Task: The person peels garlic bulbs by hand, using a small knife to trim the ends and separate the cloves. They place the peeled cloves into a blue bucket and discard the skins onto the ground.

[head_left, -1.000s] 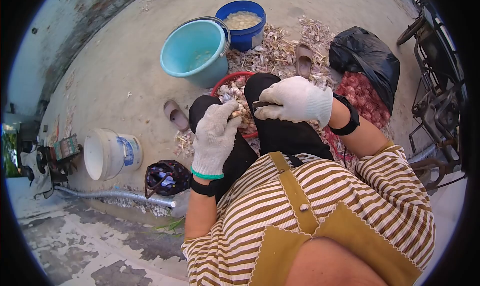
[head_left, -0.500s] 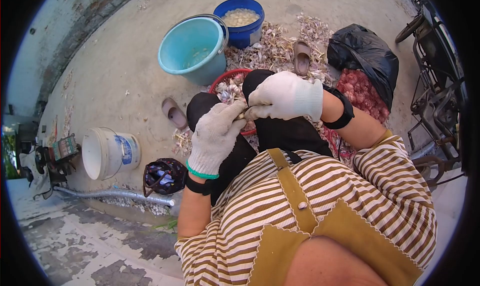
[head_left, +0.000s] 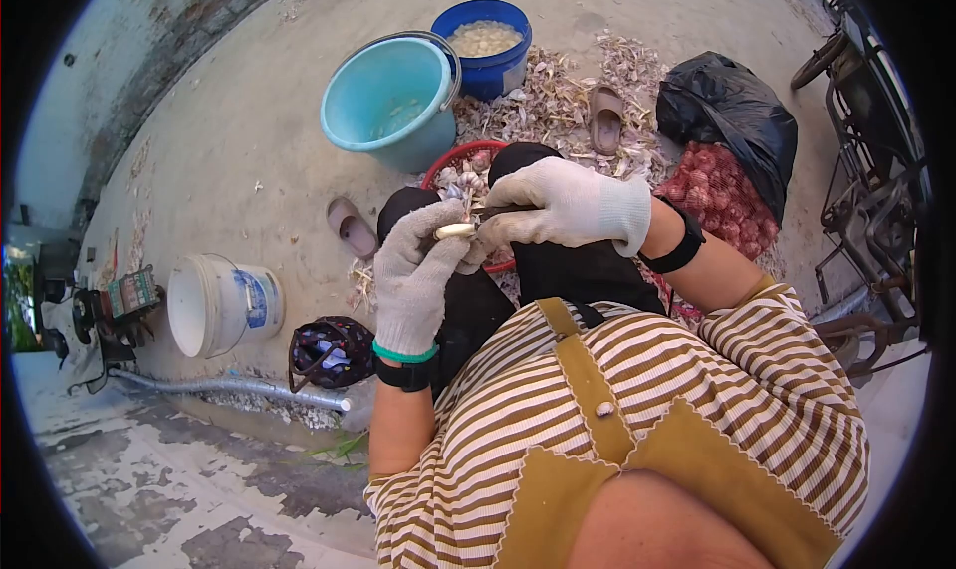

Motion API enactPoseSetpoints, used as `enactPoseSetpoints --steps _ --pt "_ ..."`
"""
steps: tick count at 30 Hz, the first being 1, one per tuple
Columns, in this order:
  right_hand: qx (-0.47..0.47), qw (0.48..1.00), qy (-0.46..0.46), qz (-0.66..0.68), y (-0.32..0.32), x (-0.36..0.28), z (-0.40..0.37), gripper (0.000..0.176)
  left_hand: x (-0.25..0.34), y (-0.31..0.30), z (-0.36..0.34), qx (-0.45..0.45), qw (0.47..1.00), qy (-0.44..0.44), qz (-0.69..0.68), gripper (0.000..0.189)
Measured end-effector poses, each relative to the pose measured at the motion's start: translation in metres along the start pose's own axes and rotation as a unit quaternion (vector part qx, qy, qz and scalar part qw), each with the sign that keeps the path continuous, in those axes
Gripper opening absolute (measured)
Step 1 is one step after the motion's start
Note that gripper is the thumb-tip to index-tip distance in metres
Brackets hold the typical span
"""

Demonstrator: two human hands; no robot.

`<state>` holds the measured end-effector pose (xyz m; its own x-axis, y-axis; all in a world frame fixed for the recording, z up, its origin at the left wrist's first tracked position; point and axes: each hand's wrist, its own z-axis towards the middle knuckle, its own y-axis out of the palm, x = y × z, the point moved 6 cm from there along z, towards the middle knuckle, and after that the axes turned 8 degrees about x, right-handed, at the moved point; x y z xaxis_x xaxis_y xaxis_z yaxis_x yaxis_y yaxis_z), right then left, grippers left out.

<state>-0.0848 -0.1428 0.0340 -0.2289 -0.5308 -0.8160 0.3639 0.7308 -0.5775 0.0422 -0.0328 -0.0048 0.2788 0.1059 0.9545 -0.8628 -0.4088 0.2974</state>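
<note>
My left hand, in a white knit glove with a green cuff, pinches a pale garlic clove between thumb and fingers. Close beside it is my right hand, also gloved, closed on a small knife whose thin dark blade points toward the left hand. The knife's handle is hidden in the glove. Both hands are above my knees, their fingertips almost meeting. Partly covered by my knees and hands, a red basket holds garlic bulbs.
Beyond the basket stand a light-blue bucket and a blue bucket of peeled cloves. Garlic skins litter the floor around a slipper. A black bag and red net sack sit right; a white bucket lies left.
My left hand has turned and drawn back slightly, bringing the pale clove into clear view. The dark blade in my right hand now shows. The camera view has shifted a little.
</note>
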Motion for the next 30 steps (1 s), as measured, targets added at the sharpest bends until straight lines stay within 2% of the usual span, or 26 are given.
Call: enactPoseSetpoints --steps 2,4,8,10,11,13,14,16,17,18,19,20,23,25,27,29,30 --pt "0.014 1.0 -0.018 -0.008 0.0 -0.004 0.001 0.034 -0.002 -0.003 0.0 0.014 0.999 0.029 0.031 0.025" --pt "-0.045 0.992 0.086 0.085 0.002 -0.005 -0.002 0.029 0.002 -0.001 -0.003 0.005 1.0 0.009 0.012 0.025" --pt "-0.066 0.99 0.064 0.108 0.005 -0.009 -0.002 0.025 0.002 0.001 -0.006 -0.039 0.997 -0.053 -0.048 0.028" --pt "-0.041 0.995 -0.033 0.081 0.004 -0.014 -0.001 0.022 0.001 0.001 -0.006 -0.059 0.994 -0.059 -0.074 0.029" --pt "-0.041 0.995 -0.032 0.081 0.008 -0.01 -0.001 0.022 0.0 0.003 -0.006 -0.081 0.99 -0.063 -0.099 0.03" --pt "-0.013 0.993 -0.114 0.032 0.012 -0.01 0.001 0.02 -0.007 0.002 -0.008 -0.071 0.983 -0.071 -0.154 0.03" --pt "-0.014 0.993 -0.115 0.032 0.014 -0.009 0.0 0.02 -0.011 0.001 -0.009 -0.06 0.973 -0.08 -0.208 0.03" --pt "0.006 0.999 -0.046 -0.02 0.017 -0.002 0.0 0.026 -0.019 -0.002 -0.009 -0.055 0.969 -0.087 -0.227 0.03" --pt "0.005 0.999 -0.047 -0.019 0.02 -0.001 0.001 0.026 -0.023 -0.003 -0.01 -0.049 0.963 -0.095 -0.246 0.03" --pt "0.017 0.996 -0.043 -0.078 0.022 0.002 0.001 0.027 -0.025 -0.003 -0.009 -0.049 0.963 -0.096 -0.246 0.03" --pt "0.028 0.989 -0.039 -0.138 0.021 0.004 0.001 0.028 -0.028 -0.003 -0.007 -0.04 0.972 -0.106 -0.205 0.033" --pt "0.028 0.989 -0.039 -0.139 0.021 0.002 0.0 0.028 -0.031 -0.003 -0.005 -0.032 0.979 -0.116 -0.164 0.035" --pt "0.054 0.98 -0.046 -0.186 0.02 -0.003 -0.001 0.03 -0.03 0.006 -0.007 -0.002 0.977 -0.131 -0.169 0.039" --pt "0.034 0.966 -0.025 -0.255 0.022 0.0 0.001 0.02 -0.028 0.012 -0.008 0.001 0.977 -0.117 -0.179 0.039" --pt "0.033 0.962 -0.029 -0.269 0.025 0.0 0.002 0.02 -0.027 0.01 -0.008 0.006 0.977 -0.102 -0.19 0.039" --pt "0.03 0.958 -0.032 -0.283 0.03 0.001 0.001 0.02 -0.031 0.003 -0.007 0.01 0.996 -0.087 -0.007 0.036" --pt "0.033 0.958 -0.041 -0.281 0.032 0.001 0.001 0.02 -0.03 0.002 -0.007 0.021 0.994 -0.103 0.024 0.035"
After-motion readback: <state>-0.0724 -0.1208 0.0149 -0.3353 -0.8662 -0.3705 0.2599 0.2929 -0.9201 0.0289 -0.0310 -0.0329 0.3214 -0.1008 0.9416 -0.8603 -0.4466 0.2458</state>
